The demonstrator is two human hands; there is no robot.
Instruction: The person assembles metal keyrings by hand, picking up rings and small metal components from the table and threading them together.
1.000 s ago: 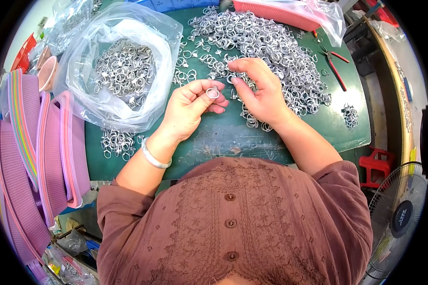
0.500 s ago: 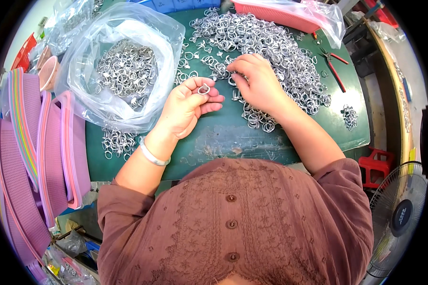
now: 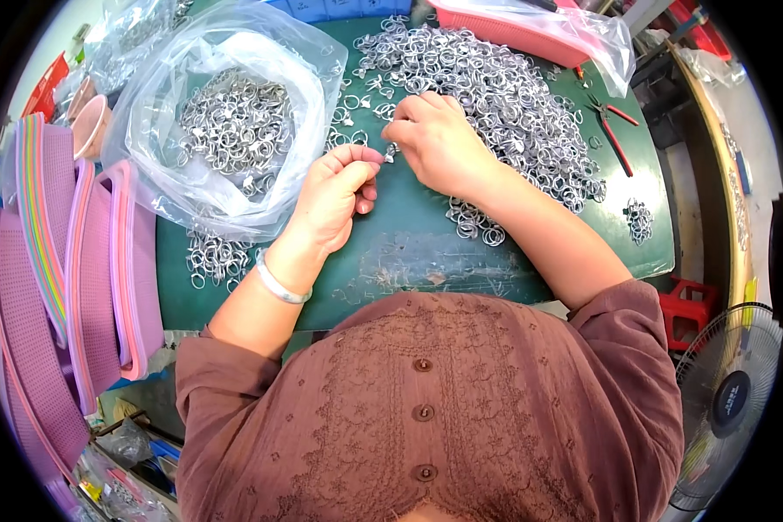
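Note:
My left hand [image 3: 332,193] is closed, its thumb and forefinger pinching a small silver ring [image 3: 389,155] whose top sticks out past the fingertips. Close beside it, my right hand [image 3: 439,143] is curled palm down at the near-left edge of a big heap of silver rings [image 3: 531,122]. Its fingertips are hidden under the hand, so whatever they may hold does not show. Left of my left hand, a clear plastic bag [image 3: 317,61] stands with its mouth spread wide, and many more rings [image 3: 235,122] lie inside it.
Loose rings [image 3: 217,261] lie by the bag's near side, and a small cluster [image 3: 639,220] sits far right. Red-handled pliers [image 3: 613,135] rest right of the heap. Pink baskets [image 3: 139,270] stack at the left; a pink tray [image 3: 505,33] and blue bin [image 3: 339,9] stand behind.
My right hand has moved left and slightly nearer, toward my left hand. The left fingers have curled in more, and the ring now shows at the fingertips.

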